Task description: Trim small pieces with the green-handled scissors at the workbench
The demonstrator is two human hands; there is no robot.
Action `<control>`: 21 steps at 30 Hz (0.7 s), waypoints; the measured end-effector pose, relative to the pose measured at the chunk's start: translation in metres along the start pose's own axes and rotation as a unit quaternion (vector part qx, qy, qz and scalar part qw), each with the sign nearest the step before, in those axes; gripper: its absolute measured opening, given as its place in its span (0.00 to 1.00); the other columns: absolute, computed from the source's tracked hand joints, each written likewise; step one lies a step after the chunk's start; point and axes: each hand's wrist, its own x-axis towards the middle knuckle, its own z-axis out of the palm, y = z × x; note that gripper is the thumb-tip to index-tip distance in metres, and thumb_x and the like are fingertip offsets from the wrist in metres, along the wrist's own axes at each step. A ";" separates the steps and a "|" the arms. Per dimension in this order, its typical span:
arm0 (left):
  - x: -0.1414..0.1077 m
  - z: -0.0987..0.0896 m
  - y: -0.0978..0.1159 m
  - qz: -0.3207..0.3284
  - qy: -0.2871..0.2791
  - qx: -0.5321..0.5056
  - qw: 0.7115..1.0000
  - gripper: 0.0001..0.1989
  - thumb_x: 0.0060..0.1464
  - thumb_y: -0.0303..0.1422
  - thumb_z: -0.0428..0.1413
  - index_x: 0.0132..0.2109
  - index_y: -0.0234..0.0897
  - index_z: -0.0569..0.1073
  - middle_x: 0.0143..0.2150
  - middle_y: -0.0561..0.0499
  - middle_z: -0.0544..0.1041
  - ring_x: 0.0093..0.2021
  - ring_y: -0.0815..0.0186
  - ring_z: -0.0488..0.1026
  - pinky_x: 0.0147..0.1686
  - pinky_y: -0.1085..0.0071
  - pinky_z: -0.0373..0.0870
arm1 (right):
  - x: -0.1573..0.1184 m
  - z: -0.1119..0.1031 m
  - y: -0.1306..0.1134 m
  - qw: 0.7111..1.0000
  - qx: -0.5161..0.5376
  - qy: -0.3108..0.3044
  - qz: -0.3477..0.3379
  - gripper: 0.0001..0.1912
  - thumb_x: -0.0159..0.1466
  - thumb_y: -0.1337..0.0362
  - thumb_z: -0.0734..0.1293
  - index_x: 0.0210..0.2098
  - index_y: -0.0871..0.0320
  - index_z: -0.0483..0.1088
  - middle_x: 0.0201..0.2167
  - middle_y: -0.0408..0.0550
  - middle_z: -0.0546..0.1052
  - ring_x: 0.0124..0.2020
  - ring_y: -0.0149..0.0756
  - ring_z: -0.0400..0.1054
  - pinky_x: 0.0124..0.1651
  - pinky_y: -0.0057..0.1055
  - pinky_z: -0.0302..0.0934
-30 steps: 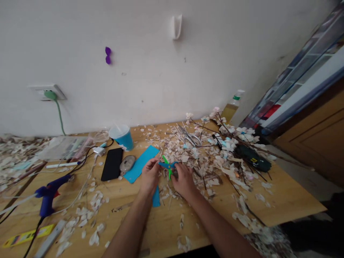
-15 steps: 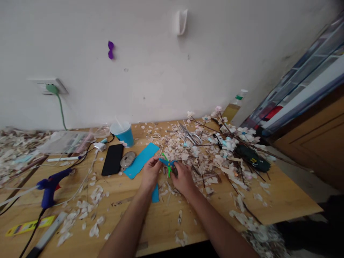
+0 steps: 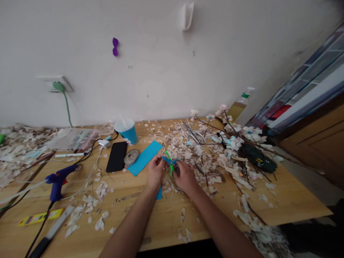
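Scissors: 2 pairs. Right hand (image 3: 185, 175) had the blue-green scissors (image 3: 172, 162), blades apart. Left hand (image 3: 156, 170) was at the blue blade's tip; couldn't tell whether it pinched anything. Blue paper: 2 visible parts, strip (image 3: 146, 156) just left of grip, bit (image 3: 159, 194) on near side; left forearm (image 3: 137, 218) in the way, so couldn't tell if joined. Metal scissors (image 3: 190, 132) lay beyond grip, to the right, among scraps (image 3: 173, 143) crowding round the hands. Left of grip: 1 disc (image 3: 131, 157), 1 phone (image 3: 116, 156), 1 cup (image 3: 127, 132), 1 glue gun (image 3: 57, 181) farthest. Right: blossom branches (image 3: 234, 142), 1 bottle (image 3: 238, 107) behind. Vs 0.5 s earlier: same hold, view slid; green thing (image 3: 2, 138) newly visible far left.
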 end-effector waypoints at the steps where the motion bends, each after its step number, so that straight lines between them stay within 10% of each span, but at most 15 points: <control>1: 0.000 0.000 0.000 0.002 -0.001 0.007 1.000 0.12 0.48 0.39 0.65 0.36 0.36 0.76 0.29 0.53 0.76 0.26 0.71 0.70 0.29 0.75 0.67 | 0.000 0.000 0.000 1.000 0.000 0.003 0.001 0.10 0.62 0.65 0.64 0.43 0.58 0.68 0.43 0.54 0.76 0.45 0.45 0.69 0.49 0.40 0.51; 21: -0.001 0.005 0.005 -0.054 -0.024 -0.025 0.998 0.15 0.47 0.42 0.65 0.33 0.34 0.74 0.25 0.54 0.73 0.22 0.72 0.66 0.25 0.75 0.63 | 0.001 -0.004 -0.003 1.000 0.010 0.004 0.006 0.10 0.61 0.65 0.65 0.42 0.58 0.69 0.42 0.52 0.77 0.45 0.43 0.69 0.49 0.38 0.51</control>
